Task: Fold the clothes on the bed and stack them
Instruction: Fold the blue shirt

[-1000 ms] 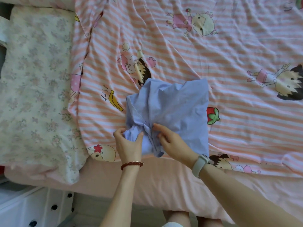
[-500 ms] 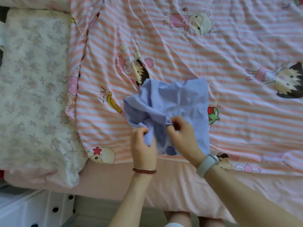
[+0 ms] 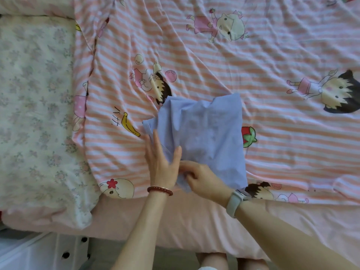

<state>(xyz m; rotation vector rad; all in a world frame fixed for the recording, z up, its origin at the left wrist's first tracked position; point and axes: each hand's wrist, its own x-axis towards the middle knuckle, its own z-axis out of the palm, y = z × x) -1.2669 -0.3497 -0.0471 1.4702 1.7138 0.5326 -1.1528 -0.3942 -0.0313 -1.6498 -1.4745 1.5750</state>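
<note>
A light blue garment lies partly folded near the front edge of the bed, on a pink striped cartoon quilt. My left hand, with a red bead bracelet at the wrist, lies flat with straight fingers on the garment's left edge. My right hand, with a grey watch at the wrist, has its fingers curled round the garment's near corner, which is bunched under it.
A floral pillow lies at the left of the bed. A pink sheet hangs over the front edge. White drawers stand at the lower left. My legs show below the bed edge.
The garment's raised left part has been laid down flatter. My left hand let go of the cloth and spread flat on its left edge. My right hand still grips the near corner.
</note>
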